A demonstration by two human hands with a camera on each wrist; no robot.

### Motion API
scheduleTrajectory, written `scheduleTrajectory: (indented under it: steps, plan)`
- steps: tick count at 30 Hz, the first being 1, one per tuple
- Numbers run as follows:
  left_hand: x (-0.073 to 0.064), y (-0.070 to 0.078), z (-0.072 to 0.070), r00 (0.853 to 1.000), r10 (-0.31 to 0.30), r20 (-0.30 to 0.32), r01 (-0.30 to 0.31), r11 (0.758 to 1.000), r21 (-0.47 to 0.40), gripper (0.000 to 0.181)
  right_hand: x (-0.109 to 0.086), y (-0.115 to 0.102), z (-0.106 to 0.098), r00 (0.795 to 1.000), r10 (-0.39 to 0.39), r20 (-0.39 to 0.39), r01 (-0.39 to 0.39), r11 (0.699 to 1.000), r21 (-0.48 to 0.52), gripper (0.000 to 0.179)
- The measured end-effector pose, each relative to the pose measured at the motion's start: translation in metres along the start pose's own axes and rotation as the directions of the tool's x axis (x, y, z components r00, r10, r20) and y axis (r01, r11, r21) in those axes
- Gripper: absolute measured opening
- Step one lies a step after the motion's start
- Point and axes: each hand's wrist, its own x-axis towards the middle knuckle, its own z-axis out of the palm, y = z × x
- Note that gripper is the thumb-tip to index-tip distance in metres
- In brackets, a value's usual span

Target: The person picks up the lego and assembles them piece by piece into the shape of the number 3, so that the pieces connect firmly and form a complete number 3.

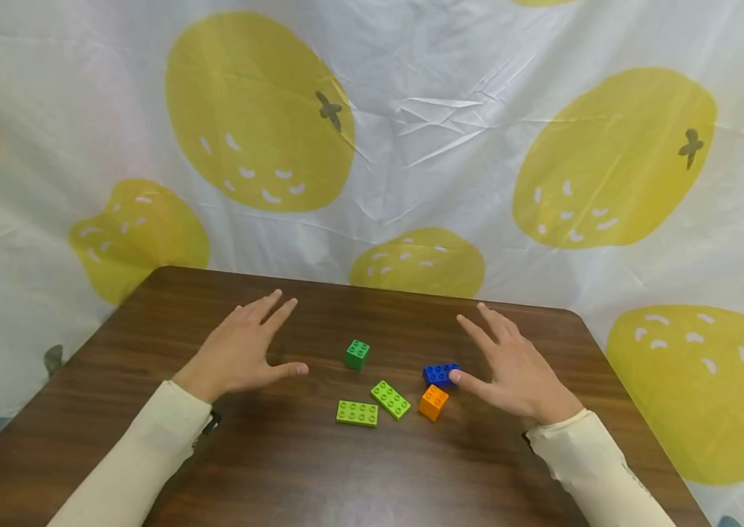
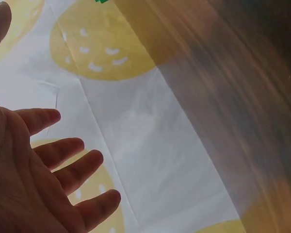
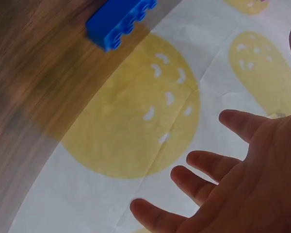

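Note:
My left hand [image 1: 236,351] hovers with spread fingers at the left of the toy bricks, holding nothing. On the other side my right hand [image 1: 521,369] is likewise spread; in the head view its thumb overlaps the corner of a blue brick [image 1: 439,375]. The right wrist view shows that blue brick [image 3: 119,22] apart from the fingers. An orange brick [image 1: 434,402] lies just in front of the blue one. Between the hands are a green brick [image 1: 358,354] and two flat lime-green bricks, one angled [image 1: 390,399] and one nearly level [image 1: 357,413].
The bricks lie on a dark brown wooden table [image 1: 266,468] with rounded back corners. Behind it hangs a white cloth [image 1: 411,146] printed with big yellow lemons, close to the table's back edge.

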Motion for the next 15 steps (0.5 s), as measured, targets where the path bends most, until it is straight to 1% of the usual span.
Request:
scheduleTrajectory:
  steps: [4,7,15]
  plan:
    - [-0.004,0.005,0.003,1.000,0.014,-0.016,-0.014,1.000,-0.019,0.116,-0.002,-0.007,-0.002,1.000,-0.022,-0.012,0.023,0.999,0.036,0.089]
    - [-0.006,0.010,0.006,1.000,0.008,-0.028,-0.008,0.999,-0.034,0.112,-0.003,-0.011,-0.001,0.999,-0.031,-0.027,0.032,0.998,0.051,0.088]
    - [-0.012,0.024,0.009,0.999,0.006,-0.050,-0.009,0.998,-0.065,0.103,-0.006,-0.018,0.004,0.999,-0.030,-0.019,0.032,0.993,0.113,0.084]
